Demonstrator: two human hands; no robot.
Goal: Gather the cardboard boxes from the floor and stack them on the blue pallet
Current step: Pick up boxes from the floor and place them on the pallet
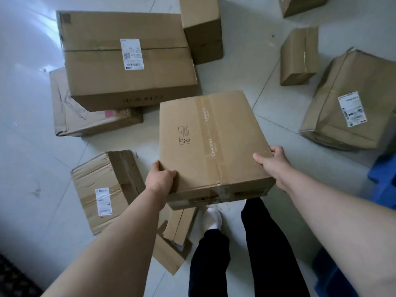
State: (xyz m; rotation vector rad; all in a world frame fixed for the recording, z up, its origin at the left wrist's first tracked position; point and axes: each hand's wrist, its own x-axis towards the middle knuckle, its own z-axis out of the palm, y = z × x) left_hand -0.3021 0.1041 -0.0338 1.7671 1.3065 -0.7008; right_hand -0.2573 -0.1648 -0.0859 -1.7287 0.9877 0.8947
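Note:
A taped cardboard box printed CHANDO is held up in front of me, above the floor. My left hand grips its near left corner and my right hand grips its near right corner. The blue pallet shows only as a corner at the right edge. Other cardboard boxes lie on the pale tiled floor: a large labelled one resting on a flatter box, a crumpled one at the lower left, and a big dented one at the right.
Smaller boxes stand at the back: one tall, one at centre right, one cut off at the top edge. A torn open box lies by my feet. My legs in dark trousers and a white shoe are below the held box.

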